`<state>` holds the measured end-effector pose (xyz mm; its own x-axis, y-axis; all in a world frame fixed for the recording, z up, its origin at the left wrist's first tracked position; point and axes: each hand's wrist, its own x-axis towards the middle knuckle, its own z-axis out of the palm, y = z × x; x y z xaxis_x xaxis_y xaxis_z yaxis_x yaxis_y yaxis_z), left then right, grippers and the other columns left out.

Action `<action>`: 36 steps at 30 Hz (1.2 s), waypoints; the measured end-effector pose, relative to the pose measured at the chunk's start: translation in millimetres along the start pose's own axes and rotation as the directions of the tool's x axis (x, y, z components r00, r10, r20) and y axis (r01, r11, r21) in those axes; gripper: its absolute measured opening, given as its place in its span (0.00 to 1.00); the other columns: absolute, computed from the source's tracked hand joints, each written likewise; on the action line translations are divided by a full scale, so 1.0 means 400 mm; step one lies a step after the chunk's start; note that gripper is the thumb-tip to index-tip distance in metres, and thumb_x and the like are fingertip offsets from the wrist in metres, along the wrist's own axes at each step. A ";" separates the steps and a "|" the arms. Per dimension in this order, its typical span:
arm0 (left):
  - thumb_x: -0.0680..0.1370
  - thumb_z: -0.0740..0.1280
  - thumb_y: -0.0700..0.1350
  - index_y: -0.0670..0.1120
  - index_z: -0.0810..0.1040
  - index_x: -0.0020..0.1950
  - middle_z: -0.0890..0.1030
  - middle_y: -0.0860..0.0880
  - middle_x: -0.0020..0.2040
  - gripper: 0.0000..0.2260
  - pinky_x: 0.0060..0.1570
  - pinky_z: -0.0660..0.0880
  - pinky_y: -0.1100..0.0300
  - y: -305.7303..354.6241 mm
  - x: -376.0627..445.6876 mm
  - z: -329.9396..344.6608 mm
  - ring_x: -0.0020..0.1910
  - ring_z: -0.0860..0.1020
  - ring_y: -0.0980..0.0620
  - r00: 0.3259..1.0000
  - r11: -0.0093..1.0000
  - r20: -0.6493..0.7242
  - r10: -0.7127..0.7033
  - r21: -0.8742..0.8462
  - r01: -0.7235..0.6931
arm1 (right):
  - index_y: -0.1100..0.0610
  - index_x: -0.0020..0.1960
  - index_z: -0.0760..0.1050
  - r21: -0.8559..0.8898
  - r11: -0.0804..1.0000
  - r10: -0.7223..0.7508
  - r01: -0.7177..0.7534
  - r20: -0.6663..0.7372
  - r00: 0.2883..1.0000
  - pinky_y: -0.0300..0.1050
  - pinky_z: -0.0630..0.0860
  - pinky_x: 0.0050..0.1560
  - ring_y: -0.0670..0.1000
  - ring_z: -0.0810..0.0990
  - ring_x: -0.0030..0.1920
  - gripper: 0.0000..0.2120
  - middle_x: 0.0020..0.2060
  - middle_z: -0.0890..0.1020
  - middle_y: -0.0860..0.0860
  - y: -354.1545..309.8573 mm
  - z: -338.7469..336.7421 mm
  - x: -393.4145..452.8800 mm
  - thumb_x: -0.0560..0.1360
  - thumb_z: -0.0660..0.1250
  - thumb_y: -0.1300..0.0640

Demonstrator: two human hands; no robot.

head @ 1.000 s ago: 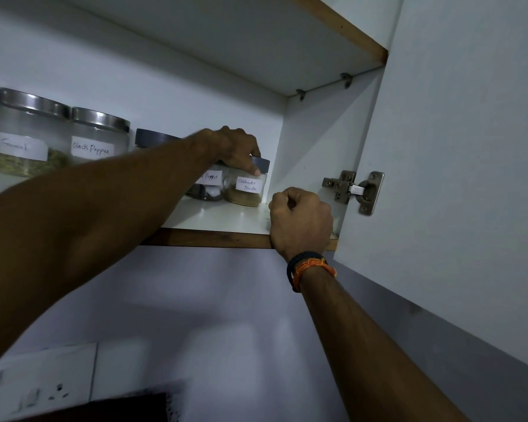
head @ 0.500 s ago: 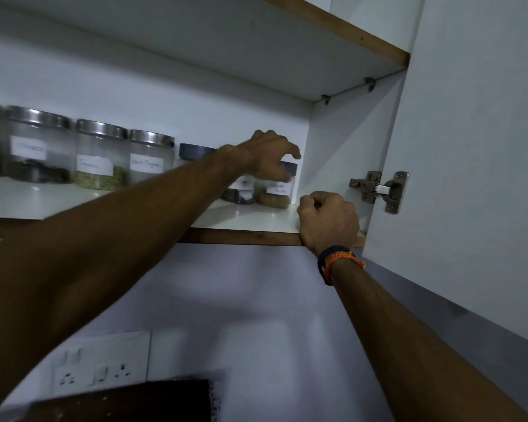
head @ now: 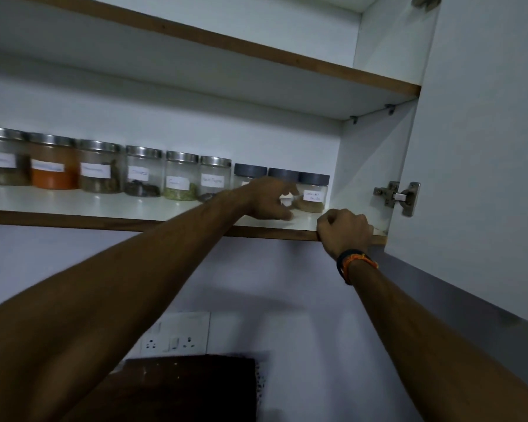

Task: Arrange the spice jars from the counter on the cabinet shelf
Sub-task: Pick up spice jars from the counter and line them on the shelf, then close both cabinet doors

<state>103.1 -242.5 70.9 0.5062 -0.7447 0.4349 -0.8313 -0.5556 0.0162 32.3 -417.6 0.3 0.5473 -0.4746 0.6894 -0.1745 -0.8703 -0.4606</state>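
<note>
A row of labelled spice jars stands on the white cabinet shelf (head: 73, 204). Several steel-lidded jars (head: 144, 172) fill the left and three grey-lidded jars sit at the right end. The last one, a jar of brown powder (head: 314, 193), is next to the cabinet side wall. My left hand (head: 267, 199) hangs low in front of the middle grey-lidded jar (head: 282, 173), fingers loosely curved and not closed round it. It hides that jar's lower part. My right hand (head: 345, 229) is a fist that grips the shelf's wooden front edge at the right end.
The open cabinet door (head: 485, 147) stands at the right with a metal hinge (head: 398, 196). Another shelf (head: 226, 44) runs above the jars. Below on the wall is a white socket plate (head: 177, 339), with a dark brown object (head: 189, 388) under it.
My left hand let go of the brown-powder jar's lid, lifted, then dropped lower and back toward the shelf front. The view shifted, showing more jars at left. My right hand stayed on the edge.
</note>
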 end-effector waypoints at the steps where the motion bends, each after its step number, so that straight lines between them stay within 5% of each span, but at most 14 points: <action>1: 0.77 0.71 0.51 0.45 0.72 0.73 0.75 0.46 0.71 0.26 0.67 0.71 0.50 0.000 -0.027 -0.010 0.68 0.73 0.46 1.000 1.000 0.011 -0.012 0.014 0.012 | 0.55 0.47 0.83 0.001 1.000 0.000 0.000 -0.018 1.000 0.51 0.69 0.54 0.59 0.76 0.50 0.15 0.42 0.83 0.54 -0.012 -0.001 -0.021 0.78 0.58 0.51; 9: 0.76 0.72 0.54 0.48 0.70 0.74 0.76 0.47 0.70 0.29 0.64 0.69 0.58 -0.016 -0.281 -0.085 0.68 0.74 0.49 0.991 0.990 -0.020 -0.130 -0.052 0.129 | 0.58 0.42 0.82 0.163 0.959 -0.214 0.233 -0.126 0.969 0.50 0.73 0.50 0.56 0.76 0.50 0.10 0.40 0.82 0.54 -0.146 -0.035 -0.172 0.76 0.64 0.57; 17: 0.77 0.71 0.54 0.50 0.71 0.74 0.77 0.49 0.69 0.27 0.67 0.68 0.44 -0.052 -0.566 -0.113 0.67 0.74 0.47 0.973 0.972 -0.054 -0.225 0.049 0.228 | 0.58 0.51 0.83 0.357 0.847 -0.385 0.393 -0.098 0.918 0.51 0.76 0.51 0.55 0.78 0.50 0.10 0.46 0.84 0.53 -0.331 0.002 -0.402 0.71 0.67 0.63; 23: 0.77 0.69 0.56 0.51 0.60 0.80 0.59 0.47 0.81 0.34 0.76 0.51 0.43 -0.110 -0.774 -0.128 0.80 0.53 0.44 0.952 0.924 -0.092 -0.292 0.229 0.305 | 0.56 0.59 0.81 0.269 0.849 -0.468 0.455 -0.017 0.883 0.52 0.70 0.57 0.57 0.75 0.57 0.16 0.53 0.81 0.53 -0.439 0.054 -0.510 0.72 0.66 0.60; 29: 0.78 0.67 0.59 0.54 0.48 0.82 0.41 0.46 0.83 0.40 0.77 0.41 0.39 -0.138 -0.937 -0.124 0.81 0.39 0.41 0.908 0.840 -0.063 -0.414 0.356 0.408 | 0.53 0.71 0.72 0.156 0.823 -0.562 0.547 0.073 0.824 0.56 0.68 0.64 0.59 0.70 0.67 0.26 0.66 0.74 0.56 -0.527 0.089 -0.607 0.73 0.66 0.55; 36: 0.78 0.66 0.61 0.53 0.45 0.83 0.39 0.46 0.82 0.41 0.77 0.38 0.38 -0.151 -1.084 -0.183 0.80 0.37 0.41 0.843 0.755 -0.136 -0.520 0.389 0.528 | 0.54 0.77 0.64 0.197 0.760 -0.644 0.619 0.098 0.759 0.60 0.63 0.71 0.60 0.63 0.74 0.31 0.74 0.66 0.57 -0.662 0.087 -0.659 0.75 0.65 0.52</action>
<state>-83.0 141.1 -52.7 0.8281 -0.2887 0.4805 -0.2707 -0.9566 -0.1083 -37.4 -57.6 -78.8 0.6081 0.2128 0.7648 0.3675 -0.9294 -0.0336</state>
